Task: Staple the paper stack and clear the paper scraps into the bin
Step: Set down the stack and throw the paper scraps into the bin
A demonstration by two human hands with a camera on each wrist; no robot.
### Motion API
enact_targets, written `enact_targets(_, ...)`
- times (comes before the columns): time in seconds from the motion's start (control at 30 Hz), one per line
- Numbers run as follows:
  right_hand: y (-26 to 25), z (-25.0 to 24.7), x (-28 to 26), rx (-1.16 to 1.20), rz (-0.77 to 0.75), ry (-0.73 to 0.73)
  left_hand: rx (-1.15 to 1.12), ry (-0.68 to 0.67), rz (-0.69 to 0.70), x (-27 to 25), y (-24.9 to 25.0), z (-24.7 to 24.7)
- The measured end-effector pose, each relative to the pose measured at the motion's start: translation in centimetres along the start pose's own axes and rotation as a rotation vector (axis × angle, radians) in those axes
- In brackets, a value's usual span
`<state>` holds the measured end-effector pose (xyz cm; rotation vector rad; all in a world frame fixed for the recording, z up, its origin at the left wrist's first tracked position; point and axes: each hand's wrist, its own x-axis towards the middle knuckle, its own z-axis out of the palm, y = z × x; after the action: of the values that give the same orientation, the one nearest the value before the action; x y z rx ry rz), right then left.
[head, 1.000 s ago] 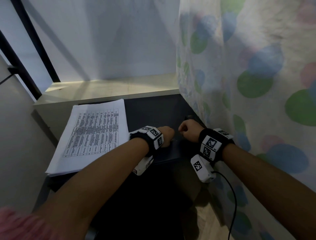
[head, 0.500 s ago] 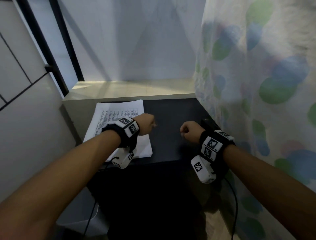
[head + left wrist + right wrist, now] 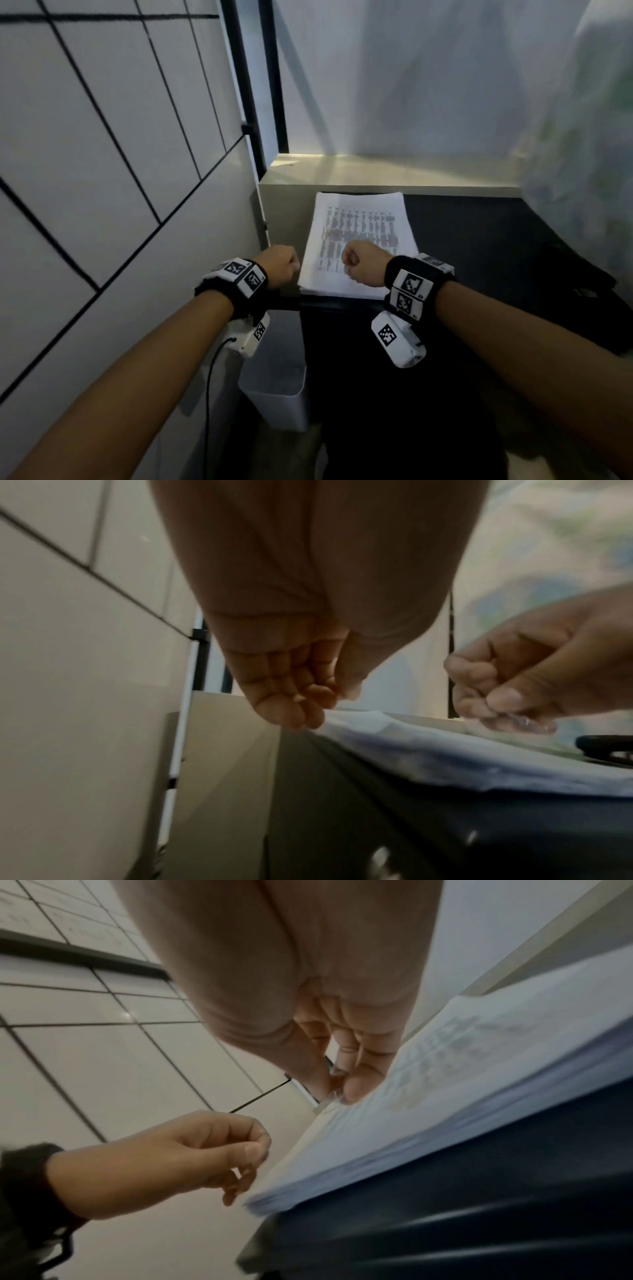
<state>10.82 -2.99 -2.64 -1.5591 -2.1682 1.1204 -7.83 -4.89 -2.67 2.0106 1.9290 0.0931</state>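
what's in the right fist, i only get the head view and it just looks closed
Observer: The left wrist view shows the right hand pinching a small pale scrap between thumb and fingertips.
Operator: is it touching the paper
Observer: It hangs low at the paper stack; contact is too blurred to tell.
Operator: left hand got one too
Observer: The left hand has its thumb on the forefinger; no scrap shows there.
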Motion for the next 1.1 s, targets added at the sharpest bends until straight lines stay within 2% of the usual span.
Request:
enact_targets(0.2,-6.3,6.4,1.8,-0.05,-0.122,-0.014,-0.021,-0.084,-0.151,-1.6,-6.3,3.3)
enact_targets(0.27,-7.9,8.9,1.9,-0.044,-0.141,-0.08,-0.015,-0.111,-0.21,-1.8,-7.9,4.4)
enact_targets(0.33,-8.8,11.6,2.1,-0.043,-0.146,-0.161,-0.006,-0.159,-0.245,-1.8,-9.3,5.5)
enact_targets(0.43,-8.7,15.0,2.7,-0.071,-0.121,-0.189,0.01,-0.201,-0.274,-1.6,-11.0,6.8)
enact_targets(0.67,-4.1,20.9,6.3,-0.022,0.148,-0.263,0.019,-0.264,-0.297,-0.2,-13.6,10.1)
enact_targets(0.97,2.3,26.1,10.9,0.222,0.525,-0.082,0.0,-0.403,-0.292,2.6,-15.7,15.1)
enact_targets(1.1,4.4,27.8,11.5,0.288,0.577,0.039,-0.038,-0.425,-0.293,3.4,-16.4,17.0)
